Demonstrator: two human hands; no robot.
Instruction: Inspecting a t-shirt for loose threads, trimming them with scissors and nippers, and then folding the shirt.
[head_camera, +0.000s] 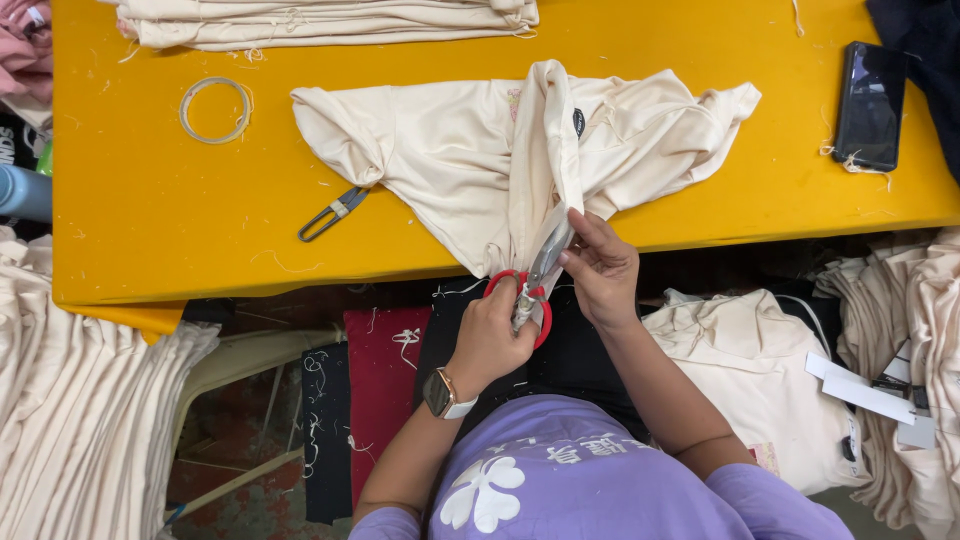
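My left hand, with a watch on its wrist, grips the red handles of a pair of scissors. The blades point up into a fold of a cream garment that lies bunched on the yellow table and hangs over its near edge. My right hand pinches that hanging fold right beside the blades. A small dark label shows on the garment's raised ridge.
A metal thread snipper and a ring of tape lie on the table's left. A dark phone rests at right. Folded cream garments sit at the far edge; more cream piles flank my lap.
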